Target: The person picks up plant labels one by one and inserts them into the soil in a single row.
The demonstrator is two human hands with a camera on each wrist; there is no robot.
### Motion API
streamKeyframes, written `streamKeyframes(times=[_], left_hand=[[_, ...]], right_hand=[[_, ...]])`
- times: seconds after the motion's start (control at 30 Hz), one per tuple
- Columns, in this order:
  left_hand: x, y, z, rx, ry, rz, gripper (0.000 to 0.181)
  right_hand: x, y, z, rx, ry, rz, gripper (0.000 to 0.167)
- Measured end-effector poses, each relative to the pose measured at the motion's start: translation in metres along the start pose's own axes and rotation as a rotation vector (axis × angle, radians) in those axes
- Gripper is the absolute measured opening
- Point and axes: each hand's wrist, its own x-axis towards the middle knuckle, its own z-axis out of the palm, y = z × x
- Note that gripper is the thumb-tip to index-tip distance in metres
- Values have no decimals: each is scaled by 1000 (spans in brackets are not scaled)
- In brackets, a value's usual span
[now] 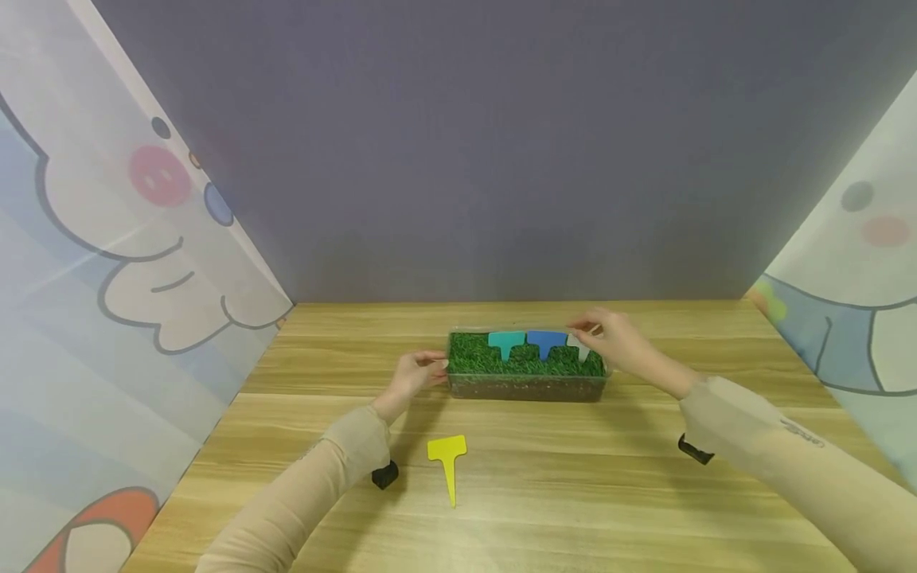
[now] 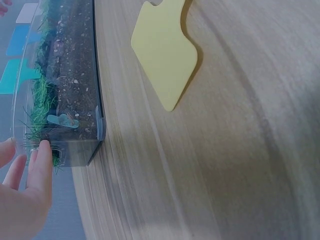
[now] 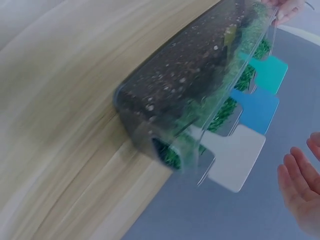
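A clear plastic planter box point(image 1: 526, 388) holds dark soil and green artificial grass point(image 1: 469, 350). Three T-shaped plant labels stand in it: teal point(image 1: 506, 341), blue point(image 1: 547, 341) and white point(image 3: 237, 157). At the box's left end is my left hand point(image 1: 415, 374), its fairly straight fingers touching the end wall near the rim. My right hand point(image 1: 605, 334) is beside the white label at the other end. In the right wrist view its fingers are loosely extended and apart from that label. On the table in front lies a yellow T-shaped label point(image 1: 447, 458).
The wooden table point(image 1: 544, 493) carries the box near its back edge, before a grey panel point(image 1: 501, 159). Cartoon-printed sheets point(image 1: 107, 239) flank both sides. Black wrist-worn pieces show under the left sleeve point(image 1: 385, 475) and the right sleeve point(image 1: 695, 450).
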Motion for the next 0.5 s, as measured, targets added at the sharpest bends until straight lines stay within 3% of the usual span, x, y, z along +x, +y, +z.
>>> streamKeyframes(times=[0.37, 0.43, 0.5], left_hand=[[0, 0, -1, 13, -14, 22, 29], [9, -14, -5, 6, -31, 63, 28], [9, -15, -5, 8, -30, 79, 28]], right_hand=[[-22, 19, -12, 24, 60, 77, 21], [-26, 23, -12, 23, 80, 93, 21], [-30, 27, -12, 23, 102, 99, 21]])
